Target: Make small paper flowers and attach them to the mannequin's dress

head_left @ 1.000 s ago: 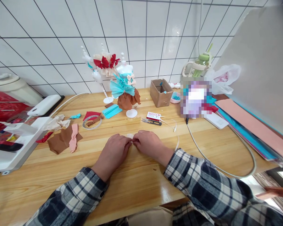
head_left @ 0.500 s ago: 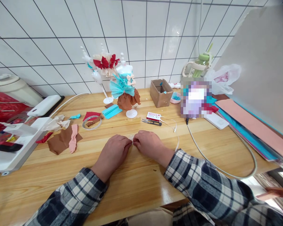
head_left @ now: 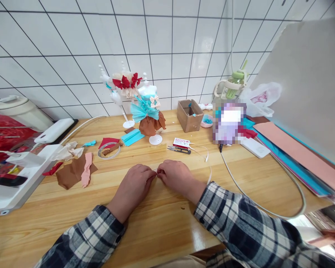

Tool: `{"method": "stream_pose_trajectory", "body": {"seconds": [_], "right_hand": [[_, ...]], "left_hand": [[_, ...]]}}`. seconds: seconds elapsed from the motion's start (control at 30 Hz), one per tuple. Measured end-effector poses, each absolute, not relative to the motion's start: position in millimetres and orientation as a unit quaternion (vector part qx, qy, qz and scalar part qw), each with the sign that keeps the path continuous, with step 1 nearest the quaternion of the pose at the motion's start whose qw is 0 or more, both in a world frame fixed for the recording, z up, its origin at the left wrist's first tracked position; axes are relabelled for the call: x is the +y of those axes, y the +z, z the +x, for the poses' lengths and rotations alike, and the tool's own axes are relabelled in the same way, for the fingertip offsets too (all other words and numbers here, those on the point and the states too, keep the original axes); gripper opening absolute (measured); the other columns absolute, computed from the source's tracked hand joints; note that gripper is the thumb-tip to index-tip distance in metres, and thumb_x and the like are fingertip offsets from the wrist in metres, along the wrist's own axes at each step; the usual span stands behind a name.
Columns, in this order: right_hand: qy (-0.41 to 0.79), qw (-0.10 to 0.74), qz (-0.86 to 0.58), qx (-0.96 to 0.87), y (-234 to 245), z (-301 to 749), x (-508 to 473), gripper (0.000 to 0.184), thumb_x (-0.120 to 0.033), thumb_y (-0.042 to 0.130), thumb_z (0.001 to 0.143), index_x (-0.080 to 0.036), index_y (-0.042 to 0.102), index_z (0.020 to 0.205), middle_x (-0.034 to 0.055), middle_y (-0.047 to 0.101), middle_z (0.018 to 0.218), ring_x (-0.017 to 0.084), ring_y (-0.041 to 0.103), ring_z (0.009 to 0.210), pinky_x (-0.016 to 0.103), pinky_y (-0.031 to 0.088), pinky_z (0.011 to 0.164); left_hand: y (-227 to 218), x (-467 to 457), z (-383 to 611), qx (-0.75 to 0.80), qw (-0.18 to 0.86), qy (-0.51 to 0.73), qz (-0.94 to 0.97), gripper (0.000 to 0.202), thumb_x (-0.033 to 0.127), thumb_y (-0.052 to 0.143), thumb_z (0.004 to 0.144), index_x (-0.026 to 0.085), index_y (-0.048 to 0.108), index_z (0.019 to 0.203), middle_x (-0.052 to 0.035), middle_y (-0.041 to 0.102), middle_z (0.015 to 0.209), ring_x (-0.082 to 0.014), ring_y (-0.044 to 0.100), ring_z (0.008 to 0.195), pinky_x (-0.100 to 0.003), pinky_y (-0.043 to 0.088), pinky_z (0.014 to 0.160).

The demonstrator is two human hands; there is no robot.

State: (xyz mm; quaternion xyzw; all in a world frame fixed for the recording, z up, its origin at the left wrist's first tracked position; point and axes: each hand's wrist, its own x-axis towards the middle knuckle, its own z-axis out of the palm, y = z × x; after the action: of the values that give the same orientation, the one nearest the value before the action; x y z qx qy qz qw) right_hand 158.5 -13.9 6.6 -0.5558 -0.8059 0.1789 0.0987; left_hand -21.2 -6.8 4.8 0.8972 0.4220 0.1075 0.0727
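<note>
My left hand [head_left: 135, 185] and my right hand [head_left: 176, 177] rest knuckles-up on the wooden table [head_left: 162, 219], fingertips meeting at the middle. Both are closed in a pinch on a small pale piece [head_left: 155, 170] that barely shows between them; I cannot make out what it is. A thin white ribbon [head_left: 203, 156] curls past my right wrist. Small black snips [head_left: 179, 150] and a red-and-white card [head_left: 181, 143] lie just beyond my hands.
Two small dress forms with paper dresses [head_left: 147, 113] stand at the back, beside an open cardboard box [head_left: 190, 115]. Brown and pink paper scraps [head_left: 76, 171] and a tape roll [head_left: 108, 149] lie left. Coloured paper sheets [head_left: 296, 152] and a white cable [head_left: 268, 208] lie right.
The pale piece showed more above my fingertips a second ago; now it is nearly hidden in the pinch. The camera tilted slightly, so everything sits a little lower in view.
</note>
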Motion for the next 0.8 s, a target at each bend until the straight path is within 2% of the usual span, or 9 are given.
{"method": "stream_pose_trajectory", "body": {"seconds": [0.2,0.37,0.5,0.67,0.8], "right_hand": [[0.188,0.097,-0.56,-0.801,7.4,156.9,-13.6,0.021,-0.032,0.049,0.09,-0.025,0.068,0.094,0.002,0.068,0.094,0.017,0.062,0.086,0.027,0.044,0.073],[0.186,0.122,-0.558,-0.799,8.0,158.2,-15.6,0.02,-0.028,0.051,0.088,-0.026,0.065,0.102,0.0013,0.068,0.1,0.017,0.062,0.09,0.028,0.044,0.077],[0.196,0.096,-0.557,-0.801,8.0,157.5,-14.2,0.021,-0.03,0.048,0.09,-0.025,0.068,0.095,0.0026,0.069,0.096,0.017,0.062,0.09,0.028,0.044,0.078],[0.203,0.082,-0.566,-0.795,8.7,155.3,-14.3,0.023,-0.03,0.046,0.09,-0.023,0.067,0.095,0.0041,0.069,0.097,0.017,0.063,0.091,0.028,0.043,0.079],[0.189,0.106,-0.561,-0.799,9.2,155.9,-17.0,0.022,-0.03,0.048,0.089,-0.025,0.064,0.105,0.0031,0.068,0.101,0.018,0.063,0.092,0.028,0.045,0.077]], "left_hand": [[5.1,-7.2,-20.5,0.439,0.085,0.101,0.889,0.029,0.025,0.042,0.093,0.017,0.071,0.093,-0.0082,0.07,0.088,-0.0226,0.06,0.085,-0.036,0.047,0.079],[6.5,-7.1,-20.1,0.431,0.082,0.104,0.893,0.028,0.023,0.042,0.092,0.019,0.07,0.091,-0.0069,0.07,0.089,-0.0219,0.06,0.085,-0.036,0.047,0.079],[5.1,-6.9,-20.4,0.448,0.087,0.106,0.884,0.027,0.023,0.043,0.092,0.019,0.069,0.092,-0.0067,0.07,0.089,-0.0217,0.06,0.085,-0.036,0.047,0.079],[3.6,-6.5,-21.1,0.455,0.096,0.104,0.879,0.028,0.021,0.043,0.091,0.019,0.07,0.095,-0.0077,0.07,0.089,-0.0216,0.061,0.086,-0.036,0.048,0.079],[4.1,-6.8,-21.4,0.444,0.094,0.103,0.885,0.029,0.021,0.042,0.091,0.02,0.071,0.094,-0.008,0.069,0.089,-0.021,0.06,0.086,-0.035,0.047,0.079]]}}
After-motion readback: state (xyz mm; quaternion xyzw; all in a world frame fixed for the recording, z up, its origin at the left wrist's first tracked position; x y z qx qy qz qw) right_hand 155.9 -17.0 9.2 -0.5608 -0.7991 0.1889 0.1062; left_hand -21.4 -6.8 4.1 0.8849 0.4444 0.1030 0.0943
